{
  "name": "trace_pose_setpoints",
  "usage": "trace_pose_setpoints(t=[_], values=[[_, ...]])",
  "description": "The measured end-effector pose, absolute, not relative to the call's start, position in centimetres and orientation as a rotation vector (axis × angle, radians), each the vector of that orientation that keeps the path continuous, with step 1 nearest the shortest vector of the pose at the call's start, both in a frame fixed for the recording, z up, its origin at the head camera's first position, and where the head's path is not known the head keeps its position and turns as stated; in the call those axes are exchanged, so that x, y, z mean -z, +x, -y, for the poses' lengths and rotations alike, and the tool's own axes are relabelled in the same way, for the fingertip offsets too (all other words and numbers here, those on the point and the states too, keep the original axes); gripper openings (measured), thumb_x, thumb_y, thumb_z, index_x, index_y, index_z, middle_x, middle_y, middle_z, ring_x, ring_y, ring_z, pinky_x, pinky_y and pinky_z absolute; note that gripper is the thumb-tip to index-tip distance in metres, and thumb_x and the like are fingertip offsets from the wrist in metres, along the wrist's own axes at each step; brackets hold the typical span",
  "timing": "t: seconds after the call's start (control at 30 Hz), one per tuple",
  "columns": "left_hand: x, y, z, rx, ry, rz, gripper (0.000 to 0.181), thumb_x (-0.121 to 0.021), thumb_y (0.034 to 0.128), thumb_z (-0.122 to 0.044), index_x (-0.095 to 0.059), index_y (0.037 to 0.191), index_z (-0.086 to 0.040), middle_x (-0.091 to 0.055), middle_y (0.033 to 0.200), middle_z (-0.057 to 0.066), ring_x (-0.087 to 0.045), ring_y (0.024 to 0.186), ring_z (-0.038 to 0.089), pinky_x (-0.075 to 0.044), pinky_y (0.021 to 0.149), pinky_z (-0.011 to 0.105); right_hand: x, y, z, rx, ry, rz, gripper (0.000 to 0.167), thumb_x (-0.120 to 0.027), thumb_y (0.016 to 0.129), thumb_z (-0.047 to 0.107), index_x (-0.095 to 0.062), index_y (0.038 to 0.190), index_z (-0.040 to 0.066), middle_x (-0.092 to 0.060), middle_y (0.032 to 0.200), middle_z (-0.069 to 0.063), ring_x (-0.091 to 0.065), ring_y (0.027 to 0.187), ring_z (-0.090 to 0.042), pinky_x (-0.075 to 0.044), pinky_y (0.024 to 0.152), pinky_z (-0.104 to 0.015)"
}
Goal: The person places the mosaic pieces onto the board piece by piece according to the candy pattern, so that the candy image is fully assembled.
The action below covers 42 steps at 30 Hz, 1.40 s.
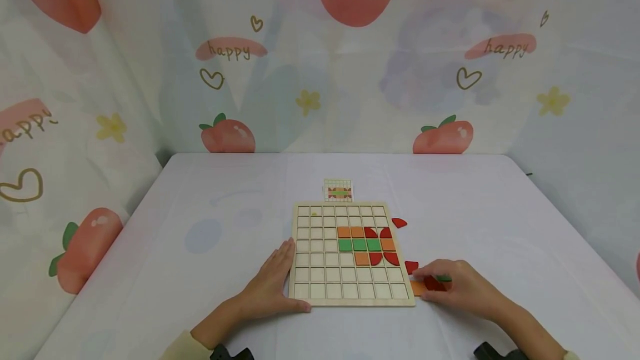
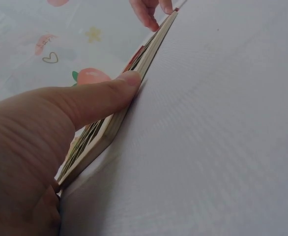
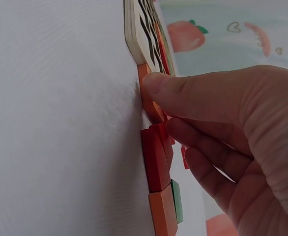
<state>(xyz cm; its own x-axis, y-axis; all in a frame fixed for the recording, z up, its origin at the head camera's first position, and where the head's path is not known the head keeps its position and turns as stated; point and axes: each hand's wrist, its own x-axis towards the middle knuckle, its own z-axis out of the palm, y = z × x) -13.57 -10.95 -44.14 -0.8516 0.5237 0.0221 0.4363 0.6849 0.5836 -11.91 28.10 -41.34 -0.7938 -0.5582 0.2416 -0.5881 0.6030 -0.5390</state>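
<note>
White cloth (image 1: 240, 182) is spread over the table, and a backdrop (image 1: 280, 54) printed with fruit and flowers is hung behind it. Near the middle of the cloth a gridded board (image 1: 352, 303) is laid flat, with a small pattern card (image 1: 339, 190) set just beyond its far edge. Its left rim is met by the straight fingers of the left hand (image 1: 269, 286), whose thumb is rested on the near edge; nothing is gripped there. Just outside the board's near right corner, an orange tile (image 1: 417, 289) is pinched by the right hand (image 1: 462, 288) — how firmly cannot be told. By its look, the tile can be judged light, stiff, smooth and hardly fragile, though likely to skid on cloth; it is best taken by two opposite edges. On the loose red piece (image 1: 399, 223) beside the board, straight edges are to be preferred over the curved one. For the board — apparently wooden and rigid — light pressure at the rim should be enough.
</note>
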Motion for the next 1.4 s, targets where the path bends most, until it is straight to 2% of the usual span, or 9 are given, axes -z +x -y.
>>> trace_pose_setpoints(t=[0.63,0.9,1.03,1.2,1.4], values=[[44.1,-13.6,11.0,-0.893,0.805,-2.765,0.125,-0.066,0.0640,-0.070,-0.005,0.145,0.003,-0.005,0.152,0.014,-0.003,0.138,0.023,-0.008,0.109,0.042,40.7,-11.8,-28.1,-0.928,1.048,2.797,0.027,-0.077,0.075,0.014,-0.069,0.100,0.010,-0.067,0.096,0.007,-0.060,0.084,-0.008,-0.052,0.070,-0.024],[44.2,-13.6,10.9,-0.888,0.806,-2.771,0.125,-0.065,0.0639,-0.071,-0.006,0.145,0.003,-0.005,0.152,0.014,-0.003,0.138,0.023,-0.008,0.109,0.042,40.0,-12.2,-27.7,-0.899,0.979,2.807,0.029,-0.077,0.075,0.022,-0.069,0.100,0.008,-0.067,0.095,0.007,-0.061,0.083,-0.008,-0.053,0.071,-0.026],[44.1,-13.6,10.9,-0.888,0.798,-2.769,0.125,-0.065,0.0636,-0.071,-0.006,0.146,0.002,-0.005,0.152,0.013,-0.003,0.138,0.022,-0.008,0.109,0.041,39.8,-12.5,-27.1,-0.933,0.980,2.788,0.031,-0.076,0.076,0.021,-0.069,0.102,0.007,-0.067,0.096,0.007,-0.058,0.078,-0.008,-0.052,0.069,-0.027],[44.1,-13.6,10.9,-0.884,0.780,-2.765,0.125,-0.065,0.0631,-0.071,-0.006,0.146,0.002,-0.005,0.152,0.012,-0.003,0.138,0.021,-0.008,0.110,0.041,39.7,-12.9,-26.1,-0.930,1.012,2.765,0.031,-0.076,0.077,0.021,-0.069,0.103,0.006,-0.067,0.096,0.006,-0.060,0.082,-0.007,-0.052,0.069,-0.028],[44.1,-13.6,10.9,-0.874,0.782,-2.768,0.125,-0.065,0.0632,-0.072,-0.006,0.146,0.002,-0.005,0.152,0.012,-0.003,0.138,0.022,-0.008,0.110,0.041,39.7,-13.7,-25.0,-0.958,1.074,2.711,0.031,-0.077,0.075,0.012,-0.069,0.103,0.003,-0.068,0.096,0.003,-0.059,0.078,-0.008,-0.052,0.066,-0.028]])
